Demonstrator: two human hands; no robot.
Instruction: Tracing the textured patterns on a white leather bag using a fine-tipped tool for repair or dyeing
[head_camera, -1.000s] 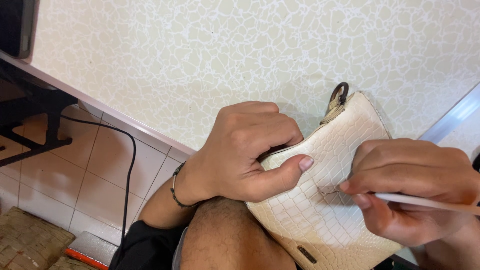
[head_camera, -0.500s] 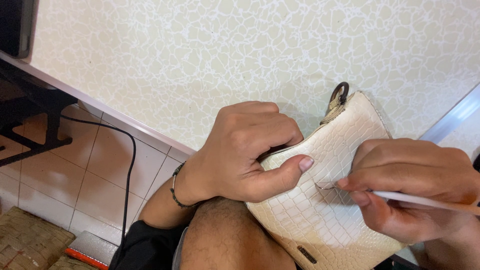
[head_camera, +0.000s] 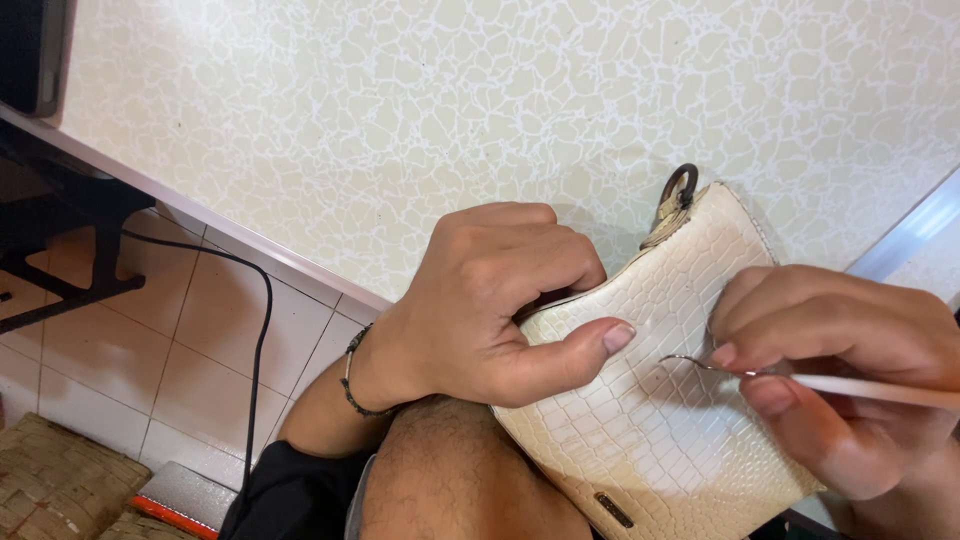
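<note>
A cream handbag (head_camera: 660, 420) with a scaly embossed surface rests on my bare knee (head_camera: 450, 490) against a table edge. My left hand (head_camera: 490, 300) grips its upper rim, fingers curled inside and thumb pressed on the outer face. My right hand (head_camera: 850, 350) pinches a thin white-handled tool (head_camera: 860, 386) whose hooked metal tip (head_camera: 680, 360) touches the bag's surface, just right of my left thumb. A dark metal ring (head_camera: 680, 185) sticks up from the bag's top corner.
A table top (head_camera: 400, 120) with a pale crackle pattern fills the upper view. Below left lie a tiled floor (head_camera: 150, 340), a black cable (head_camera: 262, 310), a dark stand (head_camera: 70, 220) and a woven mat (head_camera: 50, 490).
The tool's hooked tip has shifted slightly on the bag's surface. My left hand keeps the same grip.
</note>
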